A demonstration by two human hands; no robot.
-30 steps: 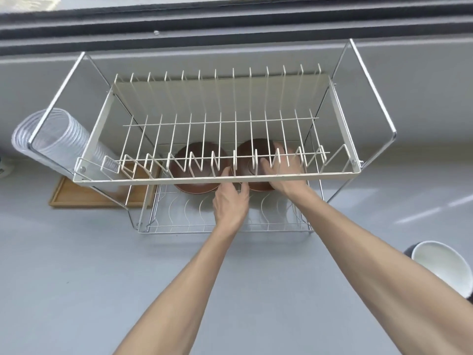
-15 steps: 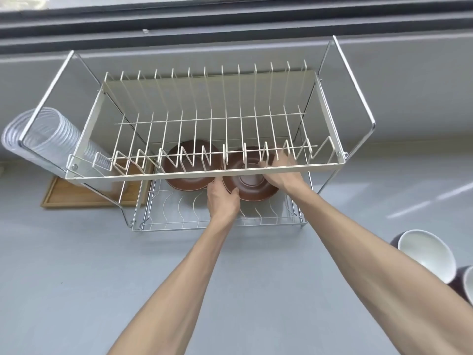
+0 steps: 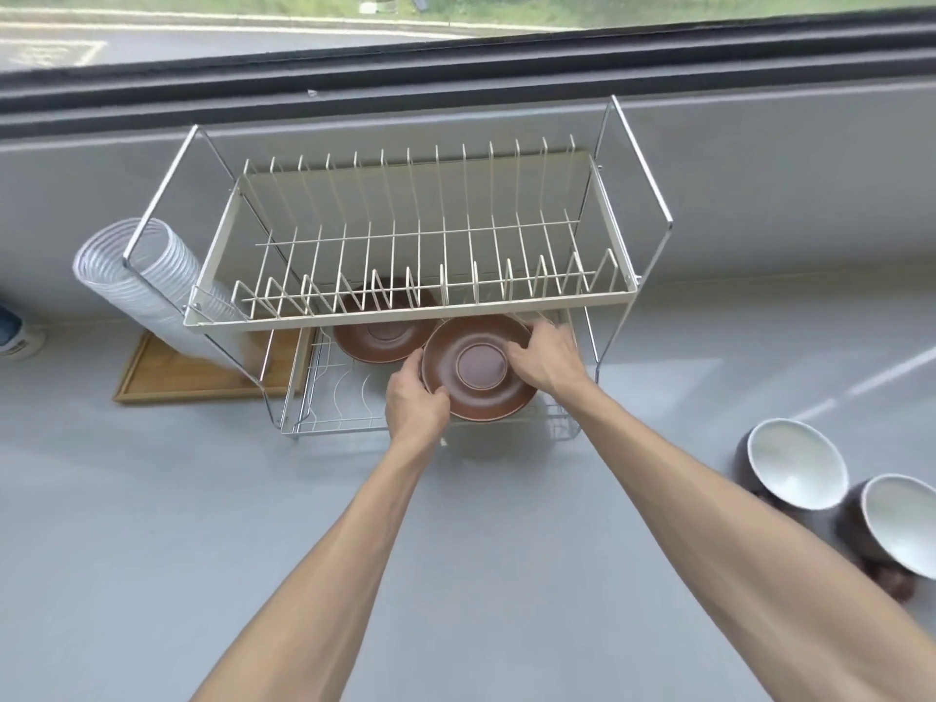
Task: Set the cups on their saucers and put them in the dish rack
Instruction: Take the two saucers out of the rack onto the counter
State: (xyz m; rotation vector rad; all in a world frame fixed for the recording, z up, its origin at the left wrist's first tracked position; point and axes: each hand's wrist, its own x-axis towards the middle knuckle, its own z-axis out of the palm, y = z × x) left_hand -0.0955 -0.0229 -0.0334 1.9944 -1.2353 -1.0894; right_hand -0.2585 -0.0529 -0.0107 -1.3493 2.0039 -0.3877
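Fingers (image 3: 521,349) of the right hand (image 3: 549,359) and left hand (image 3: 415,402) grip opposite rims of a brown saucer (image 3: 478,367), now drawn forward from under the dish rack (image 3: 410,316) upper tier; a second saucer (image 3: 377,339) stays behind. Two cups (image 3: 795,463) stand on the desk (image 3: 202,524).

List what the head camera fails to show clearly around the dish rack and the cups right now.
- Far brown ceramic saucer: head view, upper part crossed by the cream top shelf.
- Right white-lined dark cup: cut off by the right frame edge.
- Left hand fingers: hidden under the held brown saucer.
- Blue-and-white container: cut off at the left edge.
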